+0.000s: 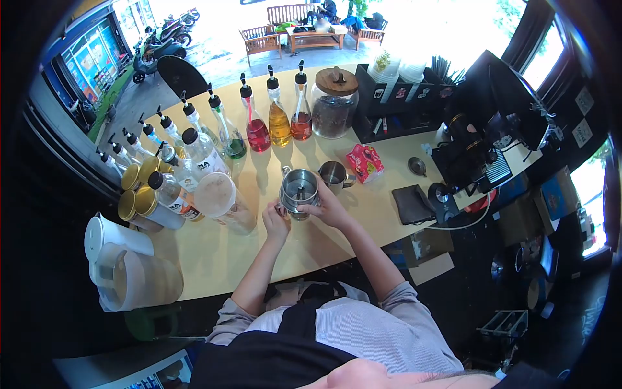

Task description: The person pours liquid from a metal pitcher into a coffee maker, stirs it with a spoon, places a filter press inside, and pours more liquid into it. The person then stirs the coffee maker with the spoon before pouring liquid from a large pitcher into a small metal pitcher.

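Note:
A metal cup [300,184] is held over the light wooden counter, in front of my body. My right hand [328,205] wraps round its right side. At the cup's lower left is my left hand [277,219], its fingers closed on something small and metallic that I cannot make out. Below the held cup another metal rim shows, partly hidden by my hands. A second metal cup [333,174] with a handle stands just right and behind. Beyond it lies a pink and white packet [365,163].
Syrup bottles with black pumps [278,123] line the counter's back, beside a wooden-lidded glass jar [334,107]. Left stand a large clear tub [223,200], gold-lidded jars and a white pitcher [123,240]. Right are a dark cloth [413,205], a coffee machine [466,152] and a black organiser [395,104].

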Motion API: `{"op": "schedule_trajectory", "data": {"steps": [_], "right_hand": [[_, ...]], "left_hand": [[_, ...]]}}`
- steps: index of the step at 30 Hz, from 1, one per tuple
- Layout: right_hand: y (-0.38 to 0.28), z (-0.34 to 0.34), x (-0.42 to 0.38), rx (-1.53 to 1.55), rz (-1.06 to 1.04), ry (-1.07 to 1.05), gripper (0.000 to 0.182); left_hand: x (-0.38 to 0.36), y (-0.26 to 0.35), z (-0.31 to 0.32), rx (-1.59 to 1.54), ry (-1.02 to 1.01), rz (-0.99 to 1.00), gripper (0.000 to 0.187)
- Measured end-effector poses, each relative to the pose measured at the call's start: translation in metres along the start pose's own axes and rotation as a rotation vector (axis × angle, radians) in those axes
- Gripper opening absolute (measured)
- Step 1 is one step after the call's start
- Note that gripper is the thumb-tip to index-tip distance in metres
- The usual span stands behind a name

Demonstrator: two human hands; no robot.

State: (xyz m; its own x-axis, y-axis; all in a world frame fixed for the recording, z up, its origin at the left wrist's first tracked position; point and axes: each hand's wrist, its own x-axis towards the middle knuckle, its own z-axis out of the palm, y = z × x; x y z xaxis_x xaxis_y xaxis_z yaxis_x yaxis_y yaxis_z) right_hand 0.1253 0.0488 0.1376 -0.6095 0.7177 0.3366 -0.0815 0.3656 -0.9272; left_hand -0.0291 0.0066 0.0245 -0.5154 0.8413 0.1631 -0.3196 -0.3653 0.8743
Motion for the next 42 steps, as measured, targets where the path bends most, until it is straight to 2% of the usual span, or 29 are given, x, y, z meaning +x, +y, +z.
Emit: {"op": "schedule_trajectory", "data": {"steps": [7, 10, 12, 13, 14, 15, 16, 17, 18, 19, 20, 21, 22, 24, 25, 27, 28, 30, 31, 35, 37, 40, 42], "right_hand": [[-0.002, 0.000, 0.000, -0.040, 0.067, 0.017, 0.087], [0.000, 0.001, -0.003, -0.047, -0.007, 0.067, 0.090], [-0.007, -0.001, -0.009, -0.389, -0.155, 0.218, 0.085], [-0.018, -0.003, -0.014, -0.351, -0.215, 0.287, 0.076], [-0.016, -0.008, -0.023, -0.356, -0.221, 0.286, 0.076], [-0.011, -0.014, -0.033, -0.278, -0.288, 0.417, 0.068], [-0.006, -0.020, -0.040, -0.196, -0.354, 0.546, 0.061], [-0.002, -0.026, -0.043, -0.199, -0.359, 0.547, 0.061], [0.003, -0.032, -0.046, -0.259, -0.246, 0.665, 0.055], [0.008, -0.037, -0.046, -0.317, -0.127, 0.785, 0.049], [0.017, -0.043, -0.045, -0.316, -0.121, 0.790, 0.049], [0.026, -0.048, -0.043, -0.380, -0.025, 0.785, 0.047], [0.034, -0.051, -0.042, -0.442, 0.071, 0.777, 0.045], [0.044, -0.052, -0.040, -0.373, 0.164, 0.757, 0.042], [0.047, -0.052, -0.038, -0.310, 0.246, 0.735, 0.040], [0.047, -0.052, -0.034, -0.197, 0.279, 0.715, 0.035], [0.049, -0.053, -0.034, -0.091, 0.314, 0.695, 0.031], [0.057, -0.059, -0.040, -0.150, 0.290, 0.637, 0.025], [0.061, -0.062, -0.045, -0.213, 0.264, 0.583, 0.020], [0.072, -0.066, -0.066, -0.302, 0.270, 0.596, 0.021], [0.073, -0.067, -0.081, -0.042, 0.211, 0.799, 0.026], [0.043, -0.081, -0.103, -0.017, 0.164, 0.822, 0.032], [0.035, -0.079, -0.114, 0.001, 0.208, 0.825, 0.034]], "left_hand": [[-0.001, 0.011, 0.001, 0.205, -0.022, 0.088, 0.041], [-0.006, 0.032, 0.010, 0.212, 0.090, 0.010, 0.043], [-0.012, 0.050, 0.019, 0.396, 0.144, 0.287, 0.045], [-0.015, 0.053, 0.017, 0.391, 0.143, 0.291, 0.045], [-0.019, 0.055, 0.011, 0.467, 0.170, 0.377, 0.046], [-0.023, 0.057, 0.006, 0.542, 0.198, 0.464, 0.047], [-0.032, 0.061, 0.003, 0.536, 0.200, 0.469, 0.047], [-0.044, 0.068, 0.000, 0.627, 0.162, 0.580, 0.048], [-0.053, 0.071, 0.000, 0.719, 0.122, 0.690, 0.049], [-0.062, 0.070, 0.003, 0.718, 0.116, 0.691, 0.049], [-0.072, 0.068, 0.007, 0.685, -0.026, 0.686, 0.050], [-0.079, 0.065, 0.014, 0.651, -0.166, 0.677, 0.052], [-0.083, 0.062, 0.024, 0.657, -0.169, 0.671, 0.052], [-0.091, 0.056, 0.049, 0.599, -0.388, 0.564, 0.052], [-0.093, 0.054, 0.061, 0.607, -0.387, 0.563, 0.052], [-0.092, 0.048, 0.083, 0.572, -0.432, 0.362, 0.049], [-0.092, 0.044, 0.093, 0.577, -0.428, 0.363, 0.049], [-0.090, 0.033, 0.105, 0.678, -0.378, 0.112, 0.046], [-0.088, 0.025, 0.107, 0.575, -0.376, 0.003, 0.046], [-0.091, 0.004, 0.110, 0.571, -0.269, -0.054, 0.047], [-0.097, -0.006, 0.105, 0.462, -0.245, -0.084, 0.048], [-0.108, -0.017, 0.101, 0.287, -0.207, -0.117, 0.051], [-0.120, 0.000, 0.107, 0.286, -0.201, -0.073, 0.052]]}}
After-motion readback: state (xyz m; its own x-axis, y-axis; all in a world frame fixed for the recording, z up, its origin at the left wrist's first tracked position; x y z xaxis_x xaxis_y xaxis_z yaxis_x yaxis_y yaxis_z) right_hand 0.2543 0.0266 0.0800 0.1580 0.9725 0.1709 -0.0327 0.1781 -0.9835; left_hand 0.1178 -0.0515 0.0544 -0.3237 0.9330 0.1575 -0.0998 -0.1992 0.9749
